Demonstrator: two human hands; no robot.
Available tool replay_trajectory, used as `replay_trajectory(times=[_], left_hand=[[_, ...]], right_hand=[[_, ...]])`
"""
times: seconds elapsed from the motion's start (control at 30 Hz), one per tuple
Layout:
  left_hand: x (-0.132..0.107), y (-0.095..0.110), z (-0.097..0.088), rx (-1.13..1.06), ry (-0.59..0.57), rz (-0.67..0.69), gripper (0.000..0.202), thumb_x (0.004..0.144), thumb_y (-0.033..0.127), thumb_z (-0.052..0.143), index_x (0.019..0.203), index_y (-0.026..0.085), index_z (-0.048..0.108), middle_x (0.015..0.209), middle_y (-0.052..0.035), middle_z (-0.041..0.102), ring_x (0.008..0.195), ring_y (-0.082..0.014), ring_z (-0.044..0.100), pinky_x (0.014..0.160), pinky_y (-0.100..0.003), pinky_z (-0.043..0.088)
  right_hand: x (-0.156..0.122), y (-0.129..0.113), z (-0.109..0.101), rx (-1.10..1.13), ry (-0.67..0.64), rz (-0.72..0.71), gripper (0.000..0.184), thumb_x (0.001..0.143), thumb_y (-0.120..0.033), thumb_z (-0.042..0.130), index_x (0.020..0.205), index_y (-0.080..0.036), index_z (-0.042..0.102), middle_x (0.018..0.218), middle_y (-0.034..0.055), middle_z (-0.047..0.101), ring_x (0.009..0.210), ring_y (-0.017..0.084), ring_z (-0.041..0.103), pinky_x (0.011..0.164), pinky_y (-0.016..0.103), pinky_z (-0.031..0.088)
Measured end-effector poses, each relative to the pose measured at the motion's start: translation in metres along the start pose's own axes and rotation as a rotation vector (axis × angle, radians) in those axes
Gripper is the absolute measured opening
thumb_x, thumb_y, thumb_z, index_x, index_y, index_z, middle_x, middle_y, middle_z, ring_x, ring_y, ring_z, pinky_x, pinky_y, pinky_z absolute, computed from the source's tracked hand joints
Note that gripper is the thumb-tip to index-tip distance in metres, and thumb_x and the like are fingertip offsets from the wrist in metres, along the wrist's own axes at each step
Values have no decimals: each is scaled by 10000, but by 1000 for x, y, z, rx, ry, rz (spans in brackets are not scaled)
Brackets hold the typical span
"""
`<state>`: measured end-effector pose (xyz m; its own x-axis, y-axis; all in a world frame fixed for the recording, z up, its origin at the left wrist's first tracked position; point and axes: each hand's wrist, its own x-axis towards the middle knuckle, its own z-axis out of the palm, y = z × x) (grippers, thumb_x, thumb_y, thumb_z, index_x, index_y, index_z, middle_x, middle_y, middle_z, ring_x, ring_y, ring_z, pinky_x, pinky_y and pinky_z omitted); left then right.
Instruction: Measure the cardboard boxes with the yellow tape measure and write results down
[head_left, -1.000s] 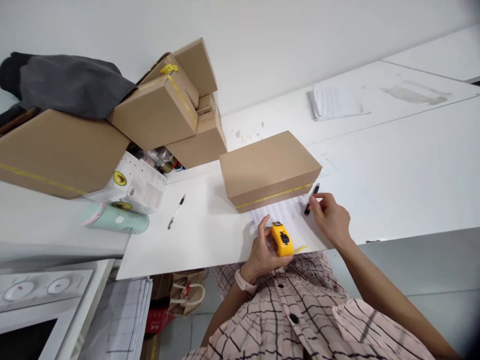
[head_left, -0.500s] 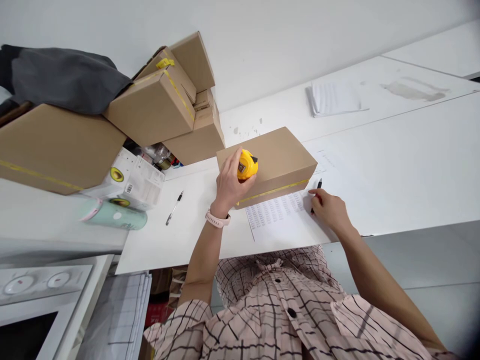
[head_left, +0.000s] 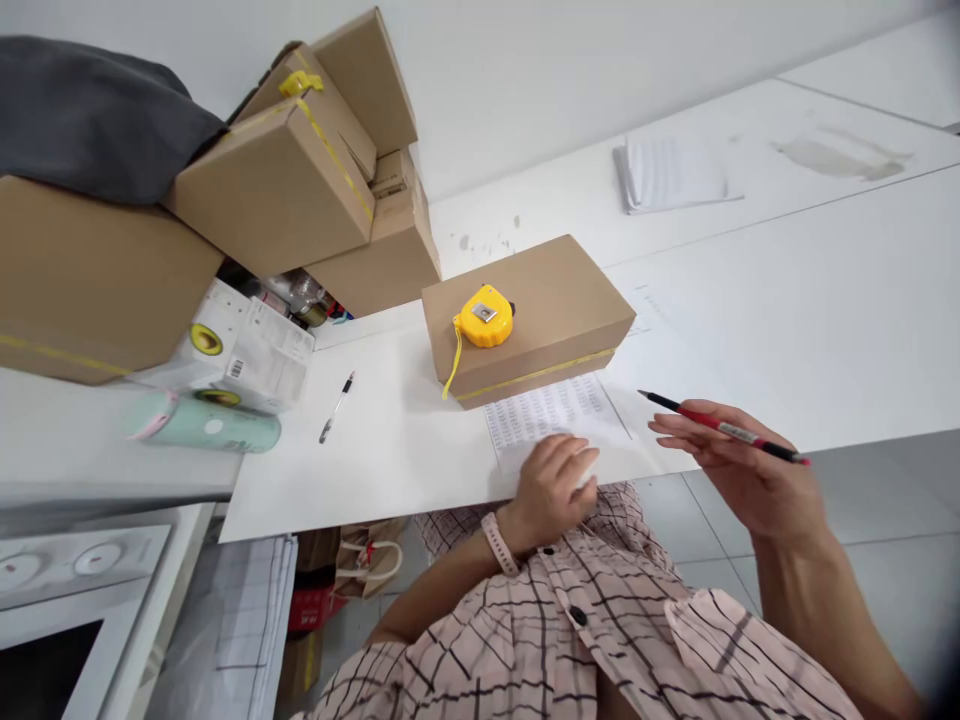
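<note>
My right hand (head_left: 757, 480) is raised over the table's front edge, closed on a red-and-black pencil (head_left: 709, 420) whose dark tip points left. Near the bottom of a printed sheet (head_left: 547, 415), my left hand (head_left: 555, 480) rests with loosely bent fingers and thumb apart, nothing visible in it. A cardboard box (head_left: 555, 300) covers the upper part of that sheet. On top of the box lies a yellow tape measure (head_left: 486, 316), its yellow wrist cord hanging over the left side.
To the left lie a pen (head_left: 336, 408), a mint-green bottle (head_left: 225, 427) and a white carton with avocado pictures (head_left: 232, 345). Stacked cardboard boxes (head_left: 277, 185) and a dark cloth (head_left: 97, 115) stand behind them. A paper stack (head_left: 671, 172) sits at the back of the white table (head_left: 810, 320).
My left hand has let go of the tape measure, leaving it on the box, and moved down to the sheet. My right hand has lifted the pencil and moved right.
</note>
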<state>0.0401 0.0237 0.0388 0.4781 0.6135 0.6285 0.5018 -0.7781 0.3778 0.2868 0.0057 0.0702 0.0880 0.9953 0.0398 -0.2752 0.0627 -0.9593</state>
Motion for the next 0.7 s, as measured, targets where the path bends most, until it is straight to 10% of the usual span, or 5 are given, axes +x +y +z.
replay_trajectory(times=[0.2, 0.4, 0.6, 0.7], left_hand=[[-23, -1, 28, 267, -496, 55, 586, 990, 406, 547, 1447, 44, 492, 1561, -198, 485, 1469, -339, 431, 1240, -487, 323], [-22, -6, 28, 410, -473, 132, 483, 1055, 304, 416, 1466, 63, 494, 1561, -162, 497, 1466, -299, 449, 1258, -449, 281], [-27, -9, 32, 380, -484, 116, 511, 1060, 342, 411, 1449, 26, 511, 1496, -179, 566, 1463, -294, 460, 1259, -445, 301], [-28, -9, 32, 371, -450, 121, 496, 1059, 337, 415, 1434, 34, 531, 1491, -168, 575, 1457, -293, 471, 1254, -436, 314]], right_hand=[[14, 28, 29, -143, 59, 13, 240, 905, -476, 711, 876, -241, 672, 674, 7, 715, 684, 193, 712, 757, 357, 597], [33, 55, 58, -182, -37, 132, 561, 978, -681, 448, 1201, -226, 687, 866, 70, 766, 898, 239, 739, 797, 384, 587], [40, 76, 65, -425, 142, 75, 375, 850, -571, 727, 757, -218, 642, 657, -7, 630, 618, 160, 607, 604, 295, 518], [40, 82, 63, -374, 128, 76, 338, 931, -563, 626, 932, -228, 673, 672, -12, 627, 626, 165, 617, 612, 304, 534]])
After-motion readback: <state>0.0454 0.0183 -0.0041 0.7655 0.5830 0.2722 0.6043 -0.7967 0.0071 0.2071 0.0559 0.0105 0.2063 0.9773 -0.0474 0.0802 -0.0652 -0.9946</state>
